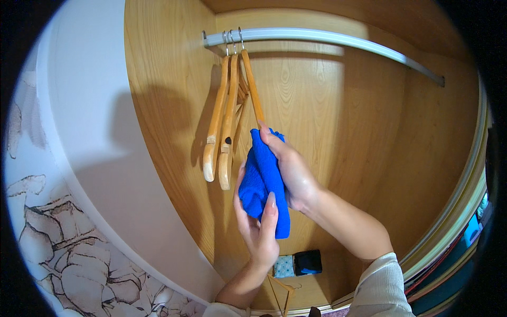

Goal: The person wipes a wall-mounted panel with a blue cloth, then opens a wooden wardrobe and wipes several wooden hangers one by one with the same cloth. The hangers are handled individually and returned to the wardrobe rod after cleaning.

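A bright blue cloth [271, 170] is bunched lengthwise around the lower part of a wooden hanger [252, 85]. My right hand [297, 176] grips the cloth and the hanger from the right, its thumb at the cloth's upper edge. From below, my left hand [261, 237] clasps the lower part, thumb lying across the front and fingers behind. The cloth hides the hanger's lower end. That hanger hooks over a metal rail [301, 35], beside two more wooden hangers [215, 134] that hang to its left.
Wood-grain panels [301, 91] enclose the wardrobe. On its floor lie a pale blue patterned folded item [284, 266], a black item [308, 262] and a loose wooden hanger [288, 295]. A white panel [99, 130] stands at left. Colored textiles [447, 273] show at lower right.
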Action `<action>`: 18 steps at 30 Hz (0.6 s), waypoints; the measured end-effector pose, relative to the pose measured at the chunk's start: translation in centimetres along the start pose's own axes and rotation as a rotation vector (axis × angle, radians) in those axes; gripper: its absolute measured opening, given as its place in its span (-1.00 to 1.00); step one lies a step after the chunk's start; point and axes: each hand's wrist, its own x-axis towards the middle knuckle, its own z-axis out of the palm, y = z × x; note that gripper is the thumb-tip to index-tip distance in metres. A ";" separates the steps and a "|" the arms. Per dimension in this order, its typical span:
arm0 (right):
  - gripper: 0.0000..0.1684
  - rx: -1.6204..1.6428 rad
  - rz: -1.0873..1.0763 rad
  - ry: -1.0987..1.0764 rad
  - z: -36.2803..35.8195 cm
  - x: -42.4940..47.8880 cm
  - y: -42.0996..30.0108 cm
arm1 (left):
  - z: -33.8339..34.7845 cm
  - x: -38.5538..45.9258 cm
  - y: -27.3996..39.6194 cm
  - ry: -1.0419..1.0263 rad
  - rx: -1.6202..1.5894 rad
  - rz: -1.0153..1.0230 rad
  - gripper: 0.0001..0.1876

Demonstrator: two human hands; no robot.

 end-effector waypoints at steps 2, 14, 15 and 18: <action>-0.57 -0.015 0.050 -0.027 -0.7 0.5 0.3 | 0.0 -1.1 -0.7 0.090 -0.048 0.059 -0.41; -0.38 -0.147 -0.099 -0.047 0.5 -0.1 0.2 | -0.5 3.9 0.9 0.186 0.230 0.402 -0.05; -0.39 -0.178 -0.136 -0.047 0.6 -0.2 -0.1 | -0.3 4.2 1.4 0.152 0.235 0.397 -0.02; -0.37 -0.290 -0.196 -0.037 1.4 -0.9 -0.4 | 0.0 4.3 2.1 0.035 0.113 0.344 -0.10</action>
